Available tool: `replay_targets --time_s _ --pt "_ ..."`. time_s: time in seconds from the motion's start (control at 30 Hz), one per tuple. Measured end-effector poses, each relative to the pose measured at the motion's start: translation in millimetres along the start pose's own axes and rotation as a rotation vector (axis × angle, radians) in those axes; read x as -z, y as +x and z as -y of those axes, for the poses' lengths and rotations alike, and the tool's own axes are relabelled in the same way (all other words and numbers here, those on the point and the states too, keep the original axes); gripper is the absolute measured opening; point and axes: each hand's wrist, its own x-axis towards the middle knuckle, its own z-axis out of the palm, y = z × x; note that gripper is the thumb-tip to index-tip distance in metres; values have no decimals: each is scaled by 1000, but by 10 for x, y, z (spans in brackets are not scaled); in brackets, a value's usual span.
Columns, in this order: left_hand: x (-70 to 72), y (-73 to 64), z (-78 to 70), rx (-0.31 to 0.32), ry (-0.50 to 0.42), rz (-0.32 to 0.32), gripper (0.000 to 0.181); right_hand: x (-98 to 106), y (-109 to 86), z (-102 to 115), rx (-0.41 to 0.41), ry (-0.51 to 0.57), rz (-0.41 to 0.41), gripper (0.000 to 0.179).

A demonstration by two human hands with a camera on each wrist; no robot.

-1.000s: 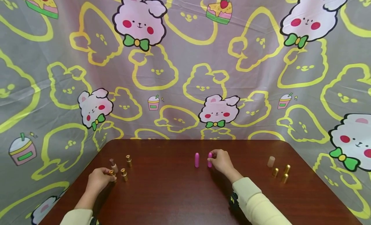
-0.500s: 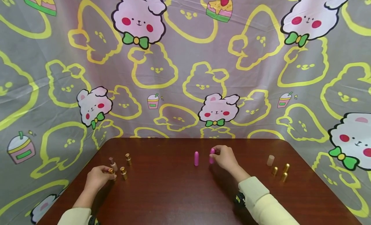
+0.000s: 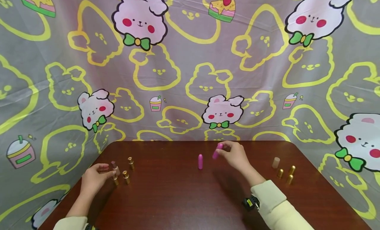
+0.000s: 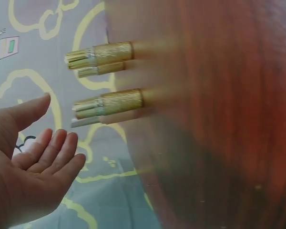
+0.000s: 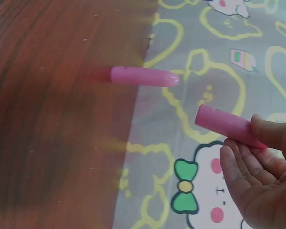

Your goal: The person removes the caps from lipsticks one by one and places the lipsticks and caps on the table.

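Observation:
Near the table's far middle, my right hand pinches a pink lipstick tube between thumb and fingers. It is lifted off the table and tilted. Left of it a second pink tube with a rounded top stands upright. At the left, my left hand has its thumb and fingers spread apart, with nothing between them. Closest to it stands a gold lipstick tube, apart from the fingers in the left wrist view. Around that tube are two more gold tubes and a pinkish tube with a brown top.
A beige cap and several gold bullet-shaped caps stand at the right of the brown table. Behind the table and along its sides hangs a grey cloth printed with cartoon animals.
My right hand has raised the pink tube from the table, moved slightly right and tilted it. My left hand has let go of the gold tube and its fingers have spread.

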Motion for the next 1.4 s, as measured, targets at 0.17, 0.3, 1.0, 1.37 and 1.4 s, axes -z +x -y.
replay_targets --time_s 0.17,0.3,1.0,1.37,1.4 --pt "29 -9 -146 -31 -38 -87 47 96 -2 72 -16 30 -29 12" --pt "17 -16 -298 -21 -90 -99 48 163 -19 149 -59 128 -55 21" --pt "-619 -17 -1366 -200 -630 -46 37 302 -76 426 -143 722 -195 35" --pt "-973 -134 -1868 -278 -935 17 29 202 -80 561 -208 1074 -259 9" --pt "-1005 -151 -1907 -286 -957 30 29 188 -83 575 -212 1094 -260 9"
